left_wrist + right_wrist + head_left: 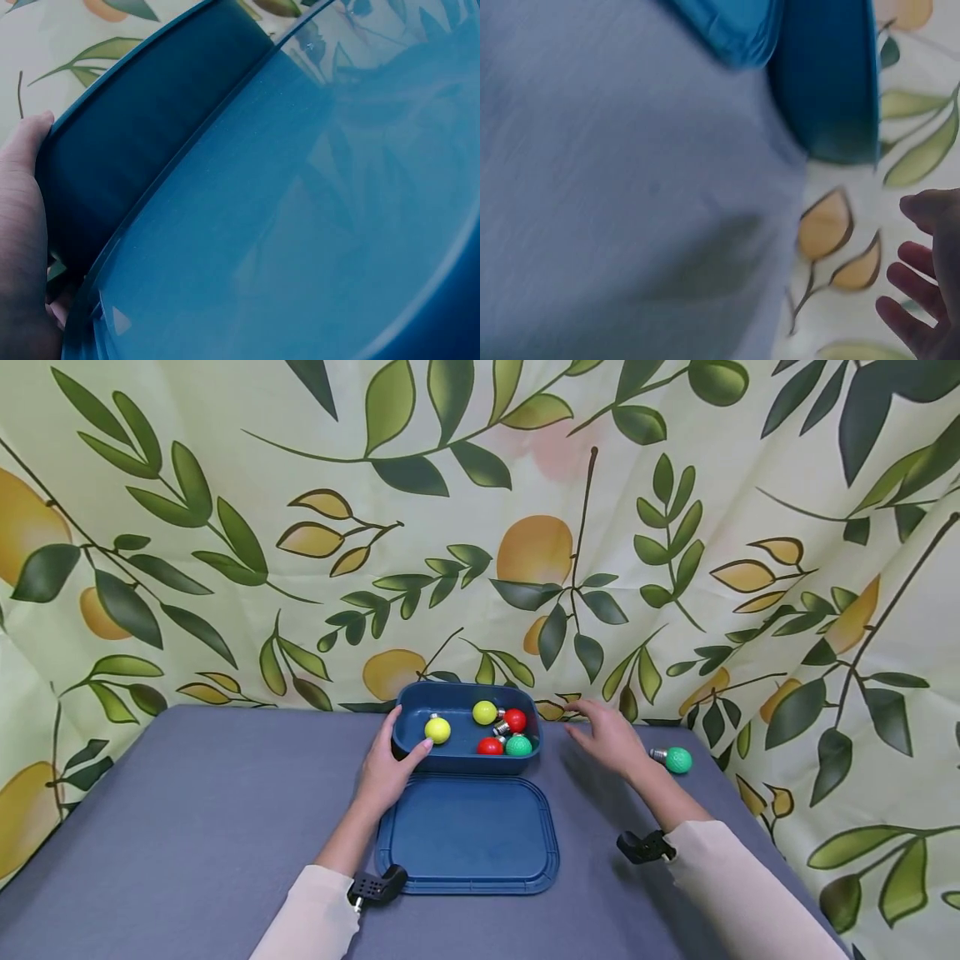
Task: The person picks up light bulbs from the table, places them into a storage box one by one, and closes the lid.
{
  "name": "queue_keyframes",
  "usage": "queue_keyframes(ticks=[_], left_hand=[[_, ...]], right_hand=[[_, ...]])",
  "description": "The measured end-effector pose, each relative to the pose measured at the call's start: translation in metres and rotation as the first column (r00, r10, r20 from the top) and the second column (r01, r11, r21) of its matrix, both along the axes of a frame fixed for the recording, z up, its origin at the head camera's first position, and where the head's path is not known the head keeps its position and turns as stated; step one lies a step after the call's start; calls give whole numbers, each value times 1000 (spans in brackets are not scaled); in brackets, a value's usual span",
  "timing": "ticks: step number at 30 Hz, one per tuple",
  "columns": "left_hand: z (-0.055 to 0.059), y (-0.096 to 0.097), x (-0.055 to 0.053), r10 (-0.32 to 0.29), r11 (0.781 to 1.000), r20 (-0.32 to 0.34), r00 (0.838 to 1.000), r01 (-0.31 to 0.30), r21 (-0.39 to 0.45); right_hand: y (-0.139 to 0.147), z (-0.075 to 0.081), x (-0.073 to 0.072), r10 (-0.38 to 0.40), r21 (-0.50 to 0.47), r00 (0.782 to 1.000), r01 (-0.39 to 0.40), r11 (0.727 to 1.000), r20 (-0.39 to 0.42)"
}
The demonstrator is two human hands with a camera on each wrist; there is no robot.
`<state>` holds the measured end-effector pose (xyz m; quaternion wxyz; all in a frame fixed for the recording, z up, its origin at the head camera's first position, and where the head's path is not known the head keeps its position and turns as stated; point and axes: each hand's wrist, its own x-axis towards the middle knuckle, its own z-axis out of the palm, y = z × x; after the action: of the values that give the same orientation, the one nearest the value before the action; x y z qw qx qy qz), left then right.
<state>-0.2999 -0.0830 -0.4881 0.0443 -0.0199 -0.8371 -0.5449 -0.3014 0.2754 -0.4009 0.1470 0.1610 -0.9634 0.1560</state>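
A dark blue plastic container (450, 763) stands near the far edge of the table with several small light bulbs inside: yellow bulbs (438, 730), red bulbs (491, 746) and a green bulb (518, 745). My left hand (386, 777) grips the container's left end, thumb at the front rim and fingers along the side. In the left wrist view the container wall (150, 135) is beside that hand. My right hand (606, 739) is in the air to the right of the container, fingers spread and nothing in them; the right wrist view shows the same fingers (915, 285) apart.
A blue lid (468, 835) lies flat in front of the container. Another green bulb (678, 760) lies on the table near its right edge, beyond my right wrist. Behind the table (225, 827) hangs a leaf-and-fruit patterned cloth (450, 510).
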Motion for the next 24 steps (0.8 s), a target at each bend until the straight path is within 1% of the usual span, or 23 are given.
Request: queue_keyframes(ticks=[6, 10, 15, 19, 21, 24], left_hand=[[-2, -1, -2, 2, 1000, -9, 1000, -2, 0], [-2, -1, -2, -3, 1000, -15, 1000, 3, -1], [-2, -1, -2, -2, 1000, -14, 1000, 2, -9], [-1, 0, -2, -2, 1000, -13, 1000, 2, -7], [-1, -1, -1, 1, 1000, -10, 1000, -1, -3], [1, 0, -1, 1, 1000, -7, 1000, -1, -7]], right_hand=[[35, -18, 7, -125, 62, 992, 124, 990, 14], [56, -26, 11, -179, 53, 984, 178, 983, 9], [81, -30, 16, -220, 44, 975, 221, 974, -17], [99, -31, 20, -261, 41, 965, 262, 964, -20], [105, -31, 21, -277, 39, 961, 276, 960, -1], [115, -31, 22, -295, 41, 954, 293, 955, 51]])
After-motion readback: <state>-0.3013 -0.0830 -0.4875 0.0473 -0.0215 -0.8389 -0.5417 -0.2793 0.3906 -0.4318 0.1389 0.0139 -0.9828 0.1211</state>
